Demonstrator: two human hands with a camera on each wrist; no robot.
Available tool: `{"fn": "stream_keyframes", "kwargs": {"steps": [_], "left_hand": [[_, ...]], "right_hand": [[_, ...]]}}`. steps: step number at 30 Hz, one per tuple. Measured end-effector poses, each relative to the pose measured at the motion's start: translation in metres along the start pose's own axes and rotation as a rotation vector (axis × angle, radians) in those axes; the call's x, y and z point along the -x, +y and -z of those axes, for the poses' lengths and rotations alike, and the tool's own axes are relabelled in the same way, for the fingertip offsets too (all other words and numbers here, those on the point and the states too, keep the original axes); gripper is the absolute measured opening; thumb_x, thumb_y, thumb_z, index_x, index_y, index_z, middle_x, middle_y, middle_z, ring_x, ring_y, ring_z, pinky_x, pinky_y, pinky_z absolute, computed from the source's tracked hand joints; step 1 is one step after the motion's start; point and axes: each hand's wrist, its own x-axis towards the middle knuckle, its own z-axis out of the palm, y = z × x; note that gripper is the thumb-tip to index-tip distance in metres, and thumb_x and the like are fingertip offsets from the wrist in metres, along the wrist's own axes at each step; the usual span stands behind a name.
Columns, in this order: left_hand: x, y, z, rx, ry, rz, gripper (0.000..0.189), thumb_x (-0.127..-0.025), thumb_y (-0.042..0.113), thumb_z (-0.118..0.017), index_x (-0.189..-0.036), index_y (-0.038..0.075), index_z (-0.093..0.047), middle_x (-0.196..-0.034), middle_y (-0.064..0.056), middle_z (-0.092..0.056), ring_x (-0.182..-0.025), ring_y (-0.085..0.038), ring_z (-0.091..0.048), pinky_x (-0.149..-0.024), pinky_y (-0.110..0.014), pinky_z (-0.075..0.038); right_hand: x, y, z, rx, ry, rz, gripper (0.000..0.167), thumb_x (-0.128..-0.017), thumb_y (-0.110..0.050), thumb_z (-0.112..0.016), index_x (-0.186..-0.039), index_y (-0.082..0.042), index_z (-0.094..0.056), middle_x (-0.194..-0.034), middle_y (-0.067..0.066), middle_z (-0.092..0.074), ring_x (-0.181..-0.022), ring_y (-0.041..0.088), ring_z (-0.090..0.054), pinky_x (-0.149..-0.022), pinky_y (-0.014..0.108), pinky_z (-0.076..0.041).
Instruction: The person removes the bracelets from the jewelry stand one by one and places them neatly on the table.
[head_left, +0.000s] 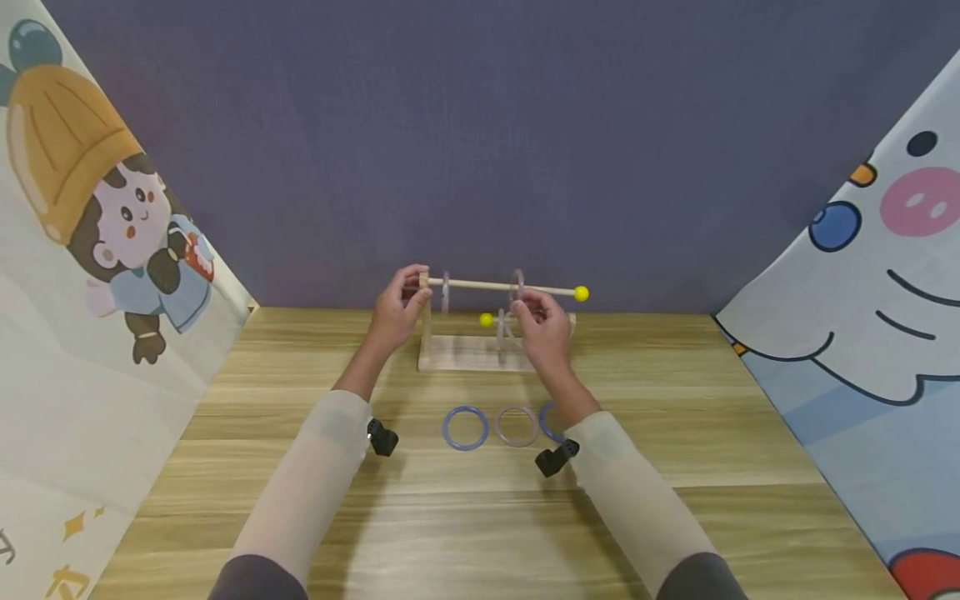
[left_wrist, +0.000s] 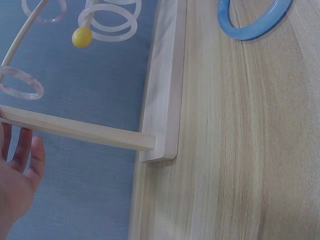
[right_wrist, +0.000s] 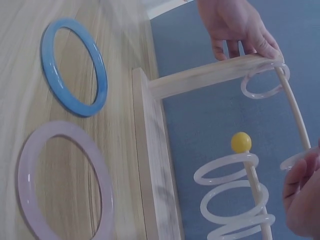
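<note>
Across the upper half of the head view spreads a dark blue-grey wall (head_left: 480,150), and below it a wood-grained table (head_left: 465,525). At the left and right edges stand a left panel (head_left: 67,400) and a right panel (head_left: 847,333) with cartoon figures. From the bottom edge reach two pale sleeves, the left sleeve (head_left: 300,483) and the right sleeve (head_left: 637,492).

At the centre of the frame, a wooden stand (head_left: 465,354) sits on the table near the wall. Left of centre, the left hand (head_left: 397,308) has its grip clamped on the top of the stand's post (right_wrist: 210,77). Right of it, the right hand (head_left: 546,333) has its grip pinched on a pale ring (head_left: 518,277) around the upper rod (head_left: 480,285).

Another pale ring (head_left: 446,302) hangs on that rod beside the post. At the lower centre of the right wrist view, three white rings (right_wrist: 220,164) hang around the lower rod (right_wrist: 253,176). Below the stand lie a blue ring (right_wrist: 48,50), a pink ring (right_wrist: 26,182) and a partly hidden second blue ring (head_left: 542,419). Smallest, yellow balls (head_left: 581,293) tip both rods.
</note>
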Motion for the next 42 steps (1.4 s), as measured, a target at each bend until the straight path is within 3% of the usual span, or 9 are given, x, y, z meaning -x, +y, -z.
{"fn": "stream_keyframes", "kwargs": {"steps": [3,9,15,21,28,31,38,42], "left_hand": [[-0.004,-0.012,-0.002,-0.005,0.007,-0.002,0.043,-0.105,0.012,-0.056,-0.146,0.004,-0.047,-0.133,-0.031,-0.058,-0.116,-0.051,-0.058,-0.095,-0.063,-0.050],[-0.007,-0.020,-0.001,0.000,0.017,-0.013,0.040,-0.104,0.015,-0.060,-0.143,0.012,-0.051,-0.130,-0.024,-0.062,-0.113,-0.044,-0.062,-0.093,-0.057,-0.052],[-0.009,-0.021,0.000,-0.010,0.025,-0.026,0.039,-0.103,0.017,-0.061,-0.141,0.014,-0.053,-0.128,-0.022,-0.064,-0.110,-0.040,-0.064,-0.091,-0.053,-0.055],[-0.011,-0.023,0.000,-0.001,0.031,-0.013,0.040,-0.103,0.021,-0.062,-0.142,0.014,-0.053,-0.128,-0.021,-0.064,-0.111,-0.040,-0.063,-0.092,-0.052,-0.054],[-0.013,-0.023,-0.003,-0.015,0.031,0.013,0.042,-0.104,0.013,-0.058,-0.145,0.007,-0.049,-0.131,-0.029,-0.060,-0.114,-0.047,-0.060,-0.094,-0.058,-0.051],[-0.014,-0.022,-0.005,-0.018,0.032,0.025,0.042,-0.104,0.010,-0.057,-0.145,0.004,-0.048,-0.132,-0.032,-0.059,-0.115,-0.050,-0.059,-0.096,-0.060,-0.051],[-0.011,-0.021,-0.003,-0.030,0.040,-0.010,0.040,-0.103,0.020,-0.062,-0.141,0.013,-0.053,-0.128,-0.024,-0.063,-0.111,-0.042,-0.064,-0.093,-0.054,-0.054],[-0.012,-0.022,-0.004,-0.026,0.040,-0.010,0.041,-0.103,0.021,-0.062,-0.142,0.013,-0.052,-0.128,-0.023,-0.064,-0.110,-0.041,-0.064,-0.092,-0.053,-0.055]], "right_hand": [[-0.001,0.001,0.002,-0.027,-0.001,-0.003,0.023,-0.094,-0.008,-0.071,-0.113,0.004,-0.069,-0.093,0.003,-0.066,-0.073,0.006,-0.058,-0.063,0.014,-0.049],[-0.004,0.004,0.008,-0.032,0.019,-0.004,0.025,-0.093,-0.010,-0.071,-0.113,0.005,-0.068,-0.092,0.000,-0.066,-0.073,0.005,-0.055,-0.060,0.013,-0.045],[-0.008,0.009,0.015,-0.026,0.041,0.016,0.023,-0.094,-0.006,-0.069,-0.113,0.006,-0.068,-0.092,-0.001,-0.066,-0.073,0.004,-0.056,-0.063,0.012,-0.047],[-0.014,0.012,0.024,-0.031,0.043,0.011,0.022,-0.094,-0.007,-0.068,-0.114,0.004,-0.068,-0.094,0.007,-0.067,-0.071,0.003,-0.057,-0.060,0.014,-0.047],[-0.018,0.013,0.032,-0.015,0.044,-0.022,0.024,-0.095,-0.006,-0.068,-0.117,0.005,-0.068,-0.095,0.001,-0.065,-0.081,0.010,-0.059,-0.069,0.011,-0.049],[-0.019,0.009,0.035,-0.003,0.041,-0.027,0.025,-0.095,-0.003,-0.066,-0.117,0.009,-0.067,-0.093,0.000,-0.064,-0.080,0.009,-0.058,-0.069,0.011,-0.048],[-0.007,-0.017,0.046,-0.013,0.042,-0.016,0.026,-0.094,0.001,-0.064,-0.116,0.013,-0.064,-0.084,-0.008,-0.065,-0.071,0.002,-0.055,-0.063,0.012,-0.045],[-0.008,-0.019,0.052,-0.026,0.046,-0.035,0.026,-0.095,0.001,-0.064,-0.118,0.014,-0.063,-0.084,-0.009,-0.064,-0.070,0.003,-0.055,-0.061,0.013,-0.045]]}}
